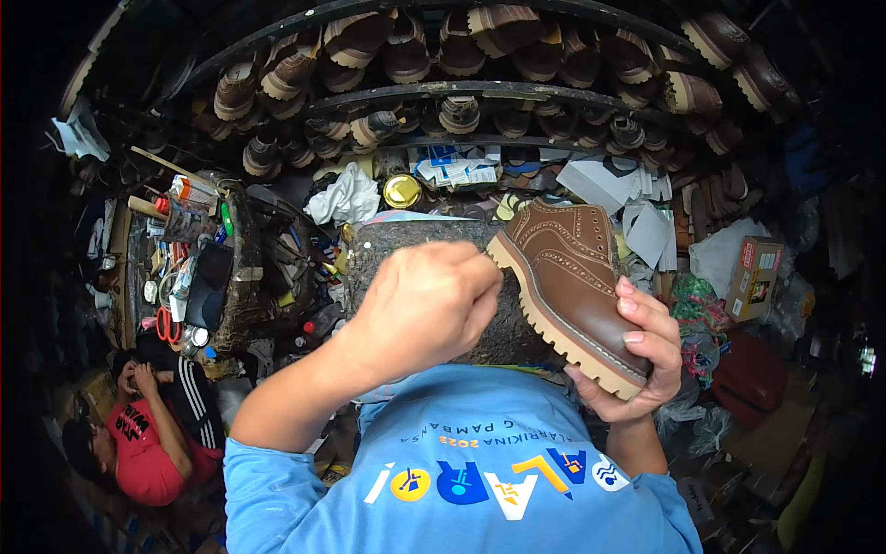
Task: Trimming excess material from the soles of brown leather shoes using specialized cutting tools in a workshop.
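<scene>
A brown leather boot [574,277] with punched decoration, eyelets and a tan lugged sole [544,319] is tilted in front of my chest. My right hand [653,346] grips it round the toe, fingers over the upper and thumb by the sole. My left hand [432,300] is closed in a fist beside the heel end of the sole, knuckles up. Whatever its fingers may hold is hidden, and I cannot tell if it touches the sole. Beneath both hands is a dark, rough-topped work block [369,268].
Racks [443,90] of brown shoes run across the back. A yellow-topped tin [401,192] and white cloth [343,194] lie beyond the block. Left stands a cluttered bench with red-handled scissors [167,325]; a person in red [152,443] sits nearby. Plastic bags and a box [755,277] are right.
</scene>
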Motion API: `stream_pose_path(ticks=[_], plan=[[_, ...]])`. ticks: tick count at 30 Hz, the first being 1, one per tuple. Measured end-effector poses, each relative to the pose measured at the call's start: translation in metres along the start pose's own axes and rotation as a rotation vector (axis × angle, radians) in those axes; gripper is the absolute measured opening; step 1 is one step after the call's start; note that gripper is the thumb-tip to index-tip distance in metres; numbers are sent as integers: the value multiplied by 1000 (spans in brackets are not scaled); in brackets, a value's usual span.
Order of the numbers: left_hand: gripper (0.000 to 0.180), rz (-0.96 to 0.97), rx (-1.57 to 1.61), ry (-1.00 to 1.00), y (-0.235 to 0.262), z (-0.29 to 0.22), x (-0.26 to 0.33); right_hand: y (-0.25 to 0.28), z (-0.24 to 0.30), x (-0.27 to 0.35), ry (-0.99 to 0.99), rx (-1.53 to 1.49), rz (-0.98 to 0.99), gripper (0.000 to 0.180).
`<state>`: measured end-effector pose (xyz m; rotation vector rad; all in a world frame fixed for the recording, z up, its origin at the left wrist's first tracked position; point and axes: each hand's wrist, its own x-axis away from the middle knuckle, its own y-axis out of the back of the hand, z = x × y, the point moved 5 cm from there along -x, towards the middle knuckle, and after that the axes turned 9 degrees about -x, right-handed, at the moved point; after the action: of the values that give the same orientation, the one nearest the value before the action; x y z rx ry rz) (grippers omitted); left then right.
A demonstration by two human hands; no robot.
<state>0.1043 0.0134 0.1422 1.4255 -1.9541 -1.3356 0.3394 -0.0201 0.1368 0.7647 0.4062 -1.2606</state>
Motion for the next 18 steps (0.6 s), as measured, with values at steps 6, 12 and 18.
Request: stream_pose_path(ticks=[6,12,18], plan=[[25,-333,270,-191,-23,-24,23,6,-6,-1,-22,-11,-9,68],[25,-384,153,-279,-24,-29,18,5,-8,0,-25,-7,-21,69],[25,-366,82,-301,-24,-30,17,4,-6,-1,-16,11,-27,68]])
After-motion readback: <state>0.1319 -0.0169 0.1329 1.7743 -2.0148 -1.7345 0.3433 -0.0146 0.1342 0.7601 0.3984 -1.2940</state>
